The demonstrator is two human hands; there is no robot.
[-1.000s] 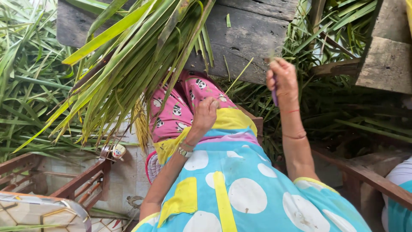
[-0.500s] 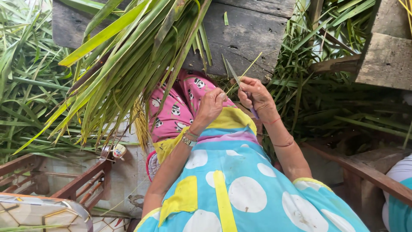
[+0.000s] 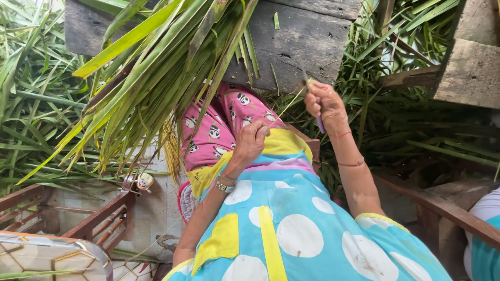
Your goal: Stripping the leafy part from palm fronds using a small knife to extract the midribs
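Note:
My left hand [image 3: 251, 139] rests on my lap over pink patterned trousers and pinches the near end of a thin pale green leaf strip [image 3: 286, 107]. The strip runs up and right to my right hand [image 3: 324, 103], which is raised in front of the wooden plank. My right hand is closed around a small knife with a purple handle [image 3: 320, 124]; the blade is blurred near the strip's far end. A big bundle of long green leaves [image 3: 156, 73] hangs over my left knee, beside my left hand.
A dark weathered wooden plank [image 3: 307, 39] lies ahead, with another block [image 3: 469, 73] at the right. Loose leaves cover the ground [image 3: 36, 114] on both sides. A wooden frame [image 3: 99, 221] stands at lower left. Another person's clothing [image 3: 484, 234] shows at lower right.
Half a second ago my right hand was down close to my left hand with the knife on the strip; it has since pulled up and to the right along the strip. My left hand barely moved.

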